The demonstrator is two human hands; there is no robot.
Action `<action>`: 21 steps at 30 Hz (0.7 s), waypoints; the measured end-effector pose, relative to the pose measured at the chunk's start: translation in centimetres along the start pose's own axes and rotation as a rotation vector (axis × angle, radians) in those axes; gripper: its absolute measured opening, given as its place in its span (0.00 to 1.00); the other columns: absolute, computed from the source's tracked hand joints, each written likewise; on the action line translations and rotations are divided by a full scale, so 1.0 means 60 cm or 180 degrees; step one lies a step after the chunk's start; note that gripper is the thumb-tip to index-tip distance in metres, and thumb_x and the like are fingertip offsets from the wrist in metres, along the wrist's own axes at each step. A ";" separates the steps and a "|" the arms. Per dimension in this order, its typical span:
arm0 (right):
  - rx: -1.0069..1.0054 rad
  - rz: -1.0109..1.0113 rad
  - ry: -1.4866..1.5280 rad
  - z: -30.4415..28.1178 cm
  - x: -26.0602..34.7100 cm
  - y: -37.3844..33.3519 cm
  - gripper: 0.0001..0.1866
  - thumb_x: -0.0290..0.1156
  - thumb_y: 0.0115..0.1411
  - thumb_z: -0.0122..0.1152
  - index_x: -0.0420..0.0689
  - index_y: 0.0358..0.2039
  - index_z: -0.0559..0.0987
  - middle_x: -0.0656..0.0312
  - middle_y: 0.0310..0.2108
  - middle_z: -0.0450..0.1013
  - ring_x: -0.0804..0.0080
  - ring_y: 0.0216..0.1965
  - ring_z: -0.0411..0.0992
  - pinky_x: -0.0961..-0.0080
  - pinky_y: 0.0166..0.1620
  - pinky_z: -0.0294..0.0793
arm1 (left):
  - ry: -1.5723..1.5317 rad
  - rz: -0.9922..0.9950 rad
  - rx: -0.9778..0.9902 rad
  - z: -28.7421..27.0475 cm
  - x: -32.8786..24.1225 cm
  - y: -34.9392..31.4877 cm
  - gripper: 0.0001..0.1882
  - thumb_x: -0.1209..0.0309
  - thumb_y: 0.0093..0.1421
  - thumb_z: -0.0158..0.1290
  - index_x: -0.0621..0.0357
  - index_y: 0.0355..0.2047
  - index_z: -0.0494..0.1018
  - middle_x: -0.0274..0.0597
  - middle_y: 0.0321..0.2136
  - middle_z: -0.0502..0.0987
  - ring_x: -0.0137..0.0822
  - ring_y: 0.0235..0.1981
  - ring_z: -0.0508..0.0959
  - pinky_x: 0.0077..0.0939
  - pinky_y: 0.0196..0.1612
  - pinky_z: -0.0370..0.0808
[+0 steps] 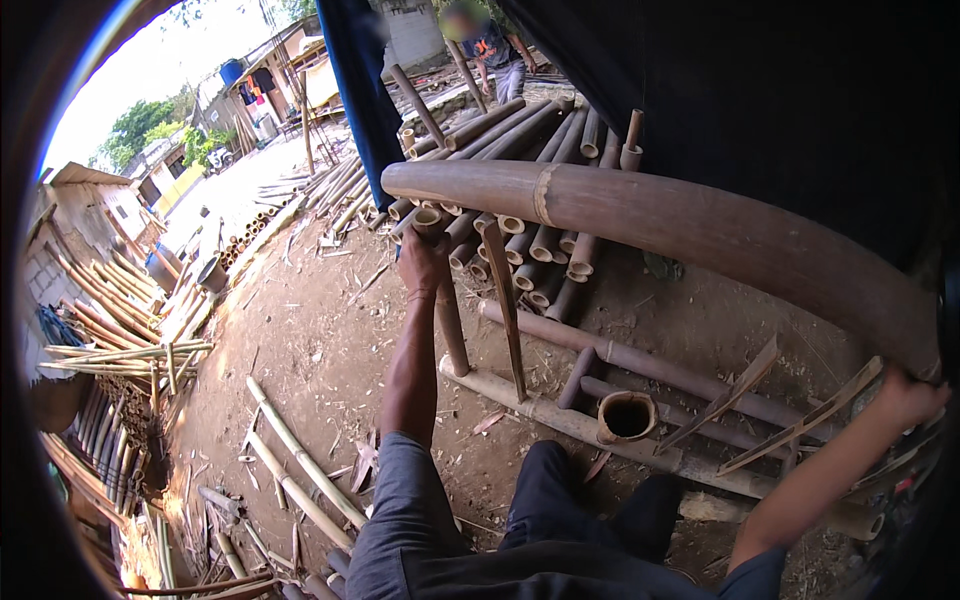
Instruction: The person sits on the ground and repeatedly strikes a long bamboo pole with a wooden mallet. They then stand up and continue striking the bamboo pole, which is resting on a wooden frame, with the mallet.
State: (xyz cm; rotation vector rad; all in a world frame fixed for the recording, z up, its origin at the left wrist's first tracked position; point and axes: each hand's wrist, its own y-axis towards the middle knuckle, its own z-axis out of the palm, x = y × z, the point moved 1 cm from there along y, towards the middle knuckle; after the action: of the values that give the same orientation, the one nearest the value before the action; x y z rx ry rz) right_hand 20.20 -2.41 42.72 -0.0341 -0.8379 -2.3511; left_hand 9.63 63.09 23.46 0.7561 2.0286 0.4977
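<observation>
A thick brown bamboo pole (680, 215) lies raised across the view, from the upper middle down to the right edge. My right hand (910, 398) is closed against the underside of its right end; part of the fingers is hidden. My left hand (425, 262) is wrapped round the top of an upright bamboo post (452, 335), just below the left end of the thick pole. Beside that post leans a split bamboo slat (503, 310). Both rise from a pale bamboo base pole (560, 423) on the ground. A short bamboo stub with a hollow top (627, 418) stands before my knees.
Behind the frame lies a pile of cut bamboo poles (540, 250), and a person (500, 60) is beyond it. More slats (720, 395) rise at the right. Pale poles (300, 490) lie on the dirt at left. A dark cloth (780, 100) hangs at upper right.
</observation>
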 end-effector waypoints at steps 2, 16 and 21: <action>0.0063 0.0170 -0.0233 -0.023 -0.013 0.033 0.34 0.52 0.58 0.60 0.44 0.59 0.69 0.48 0.57 0.69 0.51 0.59 0.68 0.49 0.63 0.64 | -0.0072 -0.0372 -0.0080 -0.019 0.037 0.023 0.29 0.55 0.51 0.65 0.60 0.47 0.70 0.57 0.42 0.80 0.56 0.44 0.80 0.49 0.44 0.76; -0.0770 0.0932 -0.1577 -0.039 -0.188 0.157 0.29 0.44 0.66 0.52 0.35 0.59 0.70 0.46 0.60 0.68 0.52 0.61 0.67 0.53 0.65 0.66 | -0.1654 -0.0442 0.0526 -0.029 0.121 0.073 0.29 0.63 0.51 0.67 0.61 0.50 0.70 0.44 0.41 0.80 0.34 0.42 0.79 0.31 0.47 0.76; -0.0665 0.1267 -0.1479 -0.105 -0.231 0.207 0.28 0.46 0.64 0.53 0.39 0.57 0.73 0.51 0.59 0.70 0.55 0.61 0.67 0.56 0.64 0.66 | -0.2148 -0.0433 0.0533 -0.022 0.119 0.082 0.29 0.71 0.54 0.66 0.63 0.54 0.67 0.42 0.46 0.77 0.33 0.46 0.77 0.30 0.50 0.75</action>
State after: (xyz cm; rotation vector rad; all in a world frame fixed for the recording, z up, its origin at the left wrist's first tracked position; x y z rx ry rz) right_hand 39.55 -5.68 41.53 -0.7864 -0.7078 -2.0595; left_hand 7.11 71.43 22.78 0.7517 1.4788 -0.0205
